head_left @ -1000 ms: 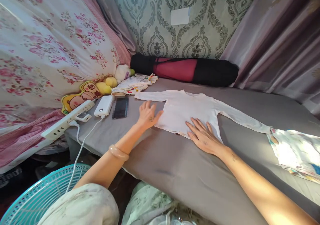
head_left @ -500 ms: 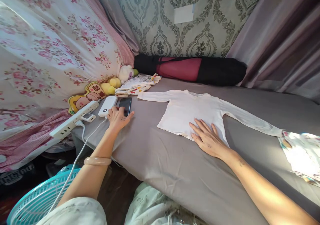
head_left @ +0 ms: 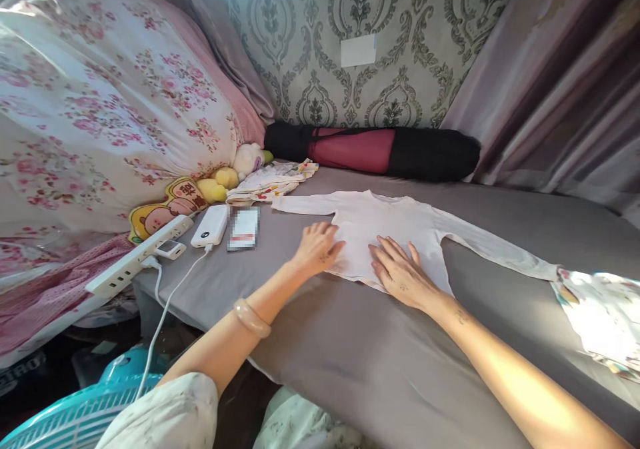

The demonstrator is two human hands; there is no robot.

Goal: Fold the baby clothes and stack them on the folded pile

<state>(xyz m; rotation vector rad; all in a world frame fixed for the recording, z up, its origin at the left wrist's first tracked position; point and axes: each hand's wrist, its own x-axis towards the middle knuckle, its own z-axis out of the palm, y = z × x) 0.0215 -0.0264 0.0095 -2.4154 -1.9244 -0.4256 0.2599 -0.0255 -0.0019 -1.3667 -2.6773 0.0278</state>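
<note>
A white long-sleeved shirt (head_left: 385, 226) lies spread on the grey bed sheet (head_left: 350, 349), its sleeves stretched out to both sides. My right hand (head_left: 403, 276) rests flat on the shirt's lower middle, fingers spread. At the shirt's left side edge is my left hand (head_left: 320, 249), fingers a little bent and apart, with nothing seen in it. Left of that hand lies a phone (head_left: 243, 229) with its screen lit and blurred out. Beside the phone is a white power bank (head_left: 210, 226) with a cable plugged in.
A white power strip (head_left: 135, 256) runs along the left edge near plush toys (head_left: 220, 184). Folded patterned clothes (head_left: 273, 181) lie behind the phone, and more clothes (head_left: 605, 312) at the right. A black and red roll (head_left: 370, 150) lies by the wall. A turquoise fan (head_left: 85, 409) stands lower left.
My left hand has moved right, from the phone to the shirt's left edge. The phone's screen has gone from dark to lit. My right hand stays on the shirt.
</note>
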